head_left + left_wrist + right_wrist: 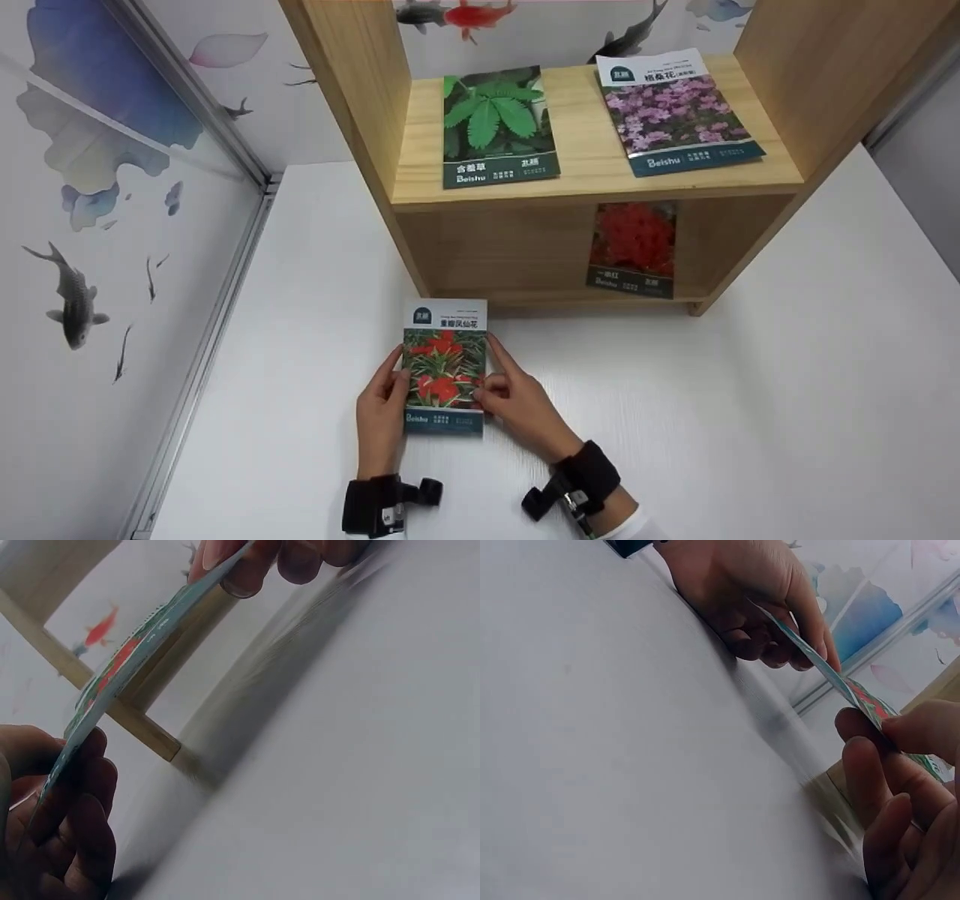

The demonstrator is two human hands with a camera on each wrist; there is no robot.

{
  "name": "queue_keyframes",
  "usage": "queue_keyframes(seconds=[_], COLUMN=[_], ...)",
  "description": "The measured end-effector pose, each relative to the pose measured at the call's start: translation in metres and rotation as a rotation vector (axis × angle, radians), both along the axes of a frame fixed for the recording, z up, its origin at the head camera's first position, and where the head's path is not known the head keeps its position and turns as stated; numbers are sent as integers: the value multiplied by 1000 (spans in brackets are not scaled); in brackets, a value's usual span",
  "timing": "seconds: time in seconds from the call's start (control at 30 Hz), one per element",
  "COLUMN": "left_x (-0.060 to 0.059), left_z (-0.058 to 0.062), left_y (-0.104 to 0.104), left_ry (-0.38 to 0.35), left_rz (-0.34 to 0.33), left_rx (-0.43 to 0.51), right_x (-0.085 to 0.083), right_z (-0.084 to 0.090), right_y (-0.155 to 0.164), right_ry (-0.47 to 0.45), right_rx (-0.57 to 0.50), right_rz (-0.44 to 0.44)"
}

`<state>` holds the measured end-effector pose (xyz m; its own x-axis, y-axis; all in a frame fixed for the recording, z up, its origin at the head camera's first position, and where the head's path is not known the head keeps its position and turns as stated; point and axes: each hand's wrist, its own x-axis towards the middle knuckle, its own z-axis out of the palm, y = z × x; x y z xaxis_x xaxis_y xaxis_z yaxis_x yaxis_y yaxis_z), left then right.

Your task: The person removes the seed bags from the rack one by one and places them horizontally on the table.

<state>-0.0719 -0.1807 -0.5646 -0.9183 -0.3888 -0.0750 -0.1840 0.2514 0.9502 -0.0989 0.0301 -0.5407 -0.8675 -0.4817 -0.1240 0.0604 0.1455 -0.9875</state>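
Pinching seed packet [444, 367], both hands' grip

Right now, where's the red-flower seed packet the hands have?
Head view, lower centre: the seed packet is held above the white table between left hand and right hand, before the wooden shelf.

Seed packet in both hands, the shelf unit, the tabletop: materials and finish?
Seed packet: thin printed paper or foil laminate, probably; slight sheen, and it looks sheet-thin edge-on in the wrist views. Left hand and right hand pinch its sides. Shelf unit: pale wood or wood-look board, matte, with visible grain. Tabletop: white, smooth, likely laminate.
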Motion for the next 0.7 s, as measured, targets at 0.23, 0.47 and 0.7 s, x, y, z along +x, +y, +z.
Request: queue_keyframes(seconds=[0.23, 0.47, 0.7], left_x=[2, 2, 5], left_z=[3, 4, 1], left_y=[-5, -7, -12], left_ry=[-9, 12, 22], left_rz=[90, 158, 187], left_rx=[-4, -17, -35], right_x=[-1, -1, 0], right_z=[-25, -24, -23], right_y=[-23, -36, -46], right_ry=[68, 165, 184], right_rx=[78, 137, 190], right_rz=[-26, -40, -57])
